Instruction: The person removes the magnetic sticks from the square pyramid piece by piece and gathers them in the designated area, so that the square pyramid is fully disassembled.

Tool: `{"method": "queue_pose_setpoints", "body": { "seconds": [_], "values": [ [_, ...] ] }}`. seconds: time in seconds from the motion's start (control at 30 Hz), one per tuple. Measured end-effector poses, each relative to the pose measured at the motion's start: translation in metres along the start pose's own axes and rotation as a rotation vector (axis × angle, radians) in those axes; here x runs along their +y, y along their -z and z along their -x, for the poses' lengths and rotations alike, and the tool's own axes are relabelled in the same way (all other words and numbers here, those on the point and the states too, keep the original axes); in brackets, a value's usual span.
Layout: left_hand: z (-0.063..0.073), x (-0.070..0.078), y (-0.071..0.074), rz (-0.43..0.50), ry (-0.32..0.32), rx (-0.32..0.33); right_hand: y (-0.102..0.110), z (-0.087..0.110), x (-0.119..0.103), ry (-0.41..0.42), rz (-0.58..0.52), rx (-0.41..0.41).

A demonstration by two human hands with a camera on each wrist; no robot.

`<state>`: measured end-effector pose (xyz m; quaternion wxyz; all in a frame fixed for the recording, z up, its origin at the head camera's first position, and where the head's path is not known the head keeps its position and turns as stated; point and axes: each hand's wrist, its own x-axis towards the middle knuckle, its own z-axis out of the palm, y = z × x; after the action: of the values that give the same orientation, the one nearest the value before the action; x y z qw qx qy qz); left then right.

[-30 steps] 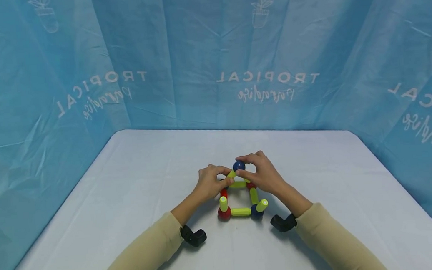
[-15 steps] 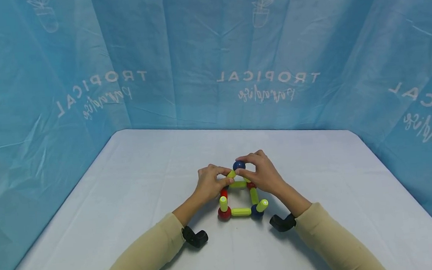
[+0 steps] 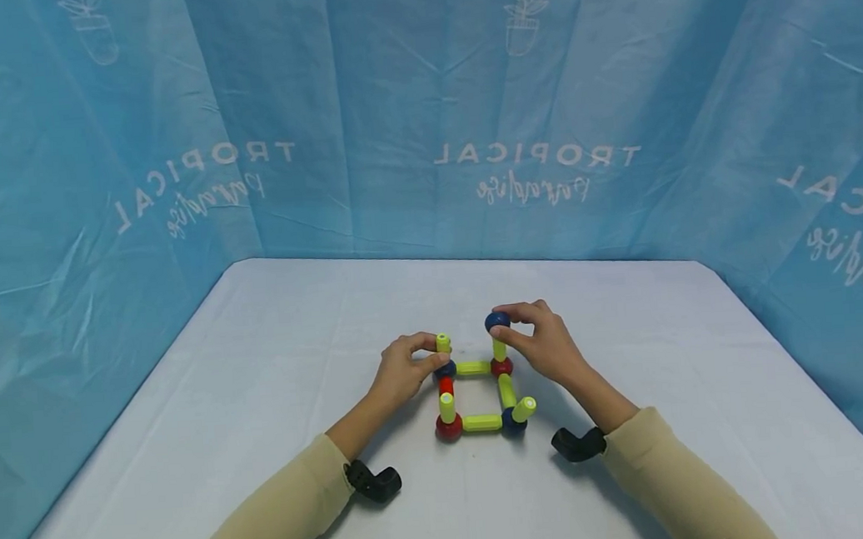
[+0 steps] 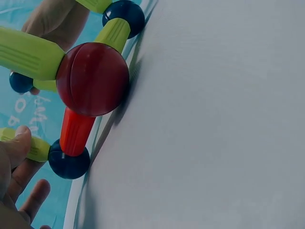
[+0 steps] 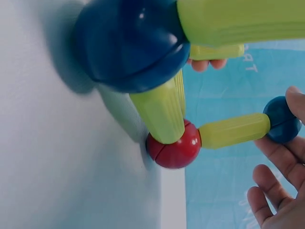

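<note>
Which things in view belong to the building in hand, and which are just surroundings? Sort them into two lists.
In the build:
two red balls
two blue base balls
upper blue ball
red rod
yellow-green rods

Just surroundings:
white tabletop
blue printed curtain
black wrist devices

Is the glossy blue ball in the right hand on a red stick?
No, the right hand pinches that blue ball atop a ribbed yellow-green stick.

Prob. makeshift booth: blue curtains (image 3: 389, 89) 3 sides of wht tbl (image 3: 308, 336).
</note>
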<state>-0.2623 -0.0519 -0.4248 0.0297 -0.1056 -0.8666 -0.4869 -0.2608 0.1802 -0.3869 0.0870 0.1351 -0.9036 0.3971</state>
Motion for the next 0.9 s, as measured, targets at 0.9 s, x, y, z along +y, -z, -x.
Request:
{"method": "queue_pose_setpoints", "body": {
  "seconds": [0.9],
  "values": [
    [0.035,-0.010,0.025,-0.035,-0.058,0.074,0.010,0.005,0.018,-0.074,-0.019,-0.026]
  ]
}}
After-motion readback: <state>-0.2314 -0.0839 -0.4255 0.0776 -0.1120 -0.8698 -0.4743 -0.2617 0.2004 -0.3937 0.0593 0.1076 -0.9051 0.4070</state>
